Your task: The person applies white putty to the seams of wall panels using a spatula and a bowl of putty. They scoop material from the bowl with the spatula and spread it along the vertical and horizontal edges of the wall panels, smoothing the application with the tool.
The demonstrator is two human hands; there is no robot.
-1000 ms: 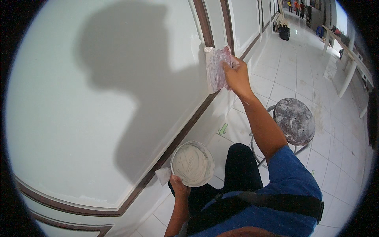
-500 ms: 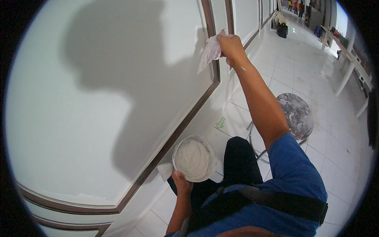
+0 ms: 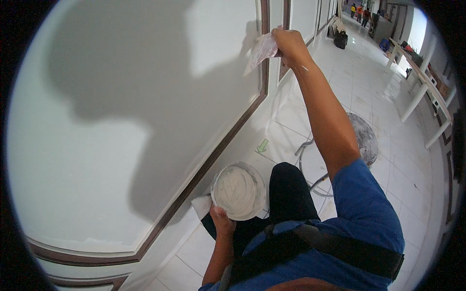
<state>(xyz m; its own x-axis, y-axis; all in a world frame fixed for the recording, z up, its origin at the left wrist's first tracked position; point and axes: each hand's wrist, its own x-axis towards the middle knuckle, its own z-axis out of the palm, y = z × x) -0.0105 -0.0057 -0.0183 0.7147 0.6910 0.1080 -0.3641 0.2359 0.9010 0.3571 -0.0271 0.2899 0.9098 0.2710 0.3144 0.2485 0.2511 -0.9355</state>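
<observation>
My right hand [image 3: 290,46] reaches far forward along the wall, its fingers closed round a crumpled, translucent, pinkish plastic bag [image 3: 262,50]. The bag narrows to a point at lower left, over the white wall panel [image 3: 208,111] beside its brown moulding [image 3: 265,72]. Whether its tip touches the panel I cannot tell. Low by my lap, my left hand [image 3: 222,221] grips the near side of a round bucket [image 3: 262,194]. Streaked white paste [image 3: 236,190] shows inside it. A whitish cloth-like piece [image 3: 201,206] sits just left of that hand, against the wall base.
A round, paint-spotted stool [image 3: 365,138] stands right of my arm on the tiled floor [image 3: 388,169]. A green arrow [image 3: 262,145] marks the floor near the wall. Farther off are a black bag [image 3: 341,40], a long white bench-like frame [image 3: 421,89] and several people [image 3: 359,13].
My right hand and the plastic bag have moved slightly up and away along the moulding. My left hand still holds the bucket. The whole view has shifted a little.
</observation>
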